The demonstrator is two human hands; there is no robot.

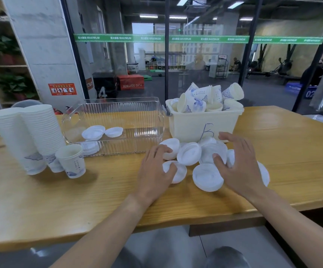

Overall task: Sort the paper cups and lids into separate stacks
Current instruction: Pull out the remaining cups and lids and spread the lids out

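Wooden tabletop point(60, 200): my left hand point(154, 171) and right hand point(238, 167), fingers spread (grasping nothing), flank loose white plastic lids point(188, 153); careless squeezing could scatter them.

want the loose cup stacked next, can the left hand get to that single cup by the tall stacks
Probably yes: the left hand rests on lids, and only bare table lies between it and the single cup.

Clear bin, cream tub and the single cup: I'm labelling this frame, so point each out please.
clear bin point(118, 105), head view, on its far ribbed wall.
cream tub point(185, 124), head view, on its front wall.
single cup point(72, 163), head view, on its side.
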